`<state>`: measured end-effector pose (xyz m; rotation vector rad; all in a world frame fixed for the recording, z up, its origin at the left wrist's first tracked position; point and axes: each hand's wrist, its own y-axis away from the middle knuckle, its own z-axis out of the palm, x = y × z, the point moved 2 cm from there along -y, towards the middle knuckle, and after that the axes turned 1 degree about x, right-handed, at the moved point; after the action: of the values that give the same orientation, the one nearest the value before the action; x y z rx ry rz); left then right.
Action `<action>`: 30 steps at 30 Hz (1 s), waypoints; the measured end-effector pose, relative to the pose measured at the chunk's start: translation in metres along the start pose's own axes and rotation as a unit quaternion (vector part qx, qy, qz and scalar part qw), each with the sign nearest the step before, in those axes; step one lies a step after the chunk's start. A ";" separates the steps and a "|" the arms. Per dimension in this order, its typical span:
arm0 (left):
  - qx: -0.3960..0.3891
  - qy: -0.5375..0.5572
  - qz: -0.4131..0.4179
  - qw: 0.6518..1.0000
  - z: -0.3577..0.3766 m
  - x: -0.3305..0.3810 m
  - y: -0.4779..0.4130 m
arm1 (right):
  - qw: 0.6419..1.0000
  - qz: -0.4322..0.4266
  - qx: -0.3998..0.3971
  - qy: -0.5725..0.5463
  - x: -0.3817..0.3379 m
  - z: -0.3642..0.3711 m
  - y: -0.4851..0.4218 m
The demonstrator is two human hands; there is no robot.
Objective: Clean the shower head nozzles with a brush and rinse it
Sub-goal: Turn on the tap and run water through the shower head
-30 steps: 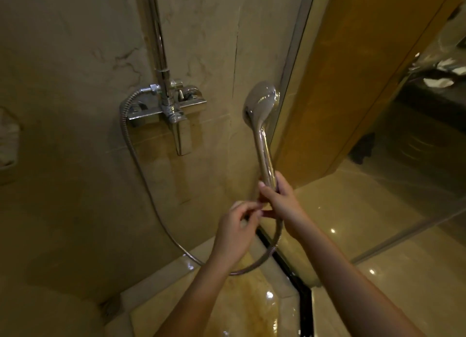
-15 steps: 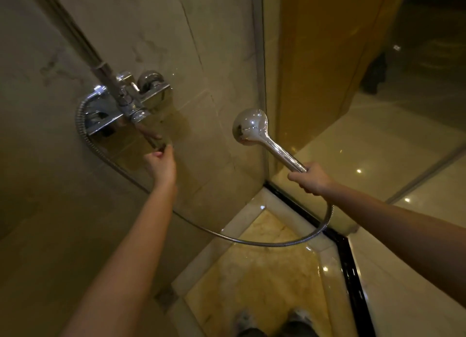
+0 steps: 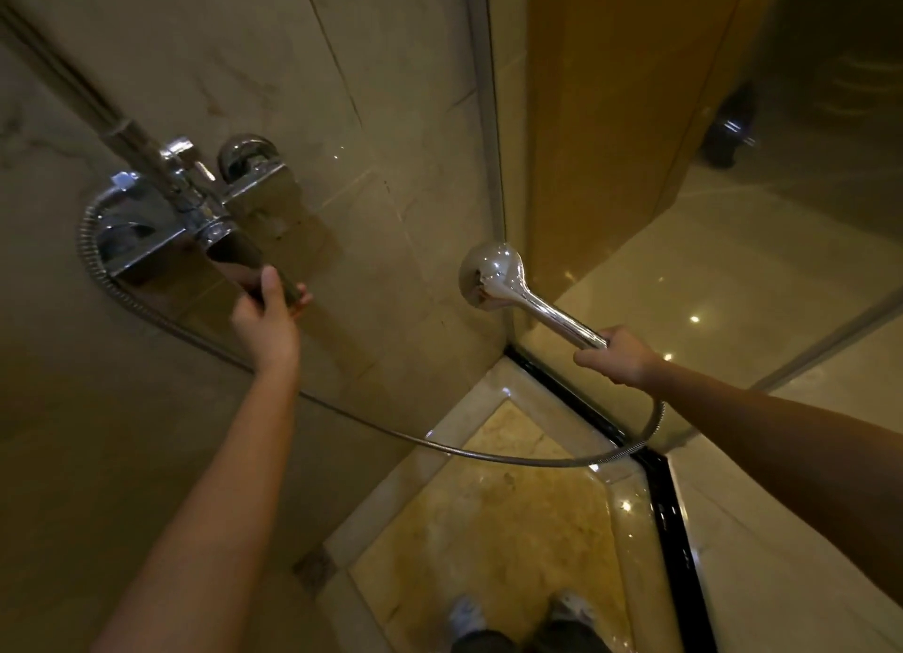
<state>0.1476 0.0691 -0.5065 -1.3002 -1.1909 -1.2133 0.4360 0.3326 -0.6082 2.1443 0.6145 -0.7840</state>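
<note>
I see both forearms bare to the frame edge, no sleeves, watch or rings on the left hand or right hand. Pale shoes and dark trouser cuffs show well below both hands.

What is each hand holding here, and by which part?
The right hand grips the shower head by its handle's lower end. The left hand grasps the faucet lever at its tip.
</note>
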 end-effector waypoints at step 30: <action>-0.037 -0.087 -0.001 0.996 0.002 0.014 0.019 | 0.998 -0.017 -0.049 0.030 -0.006 0.000 -0.045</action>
<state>0.1668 0.0701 -0.4929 -1.4854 -1.2802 -1.1736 0.4034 0.3583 -0.6257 2.0792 0.7083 -0.6968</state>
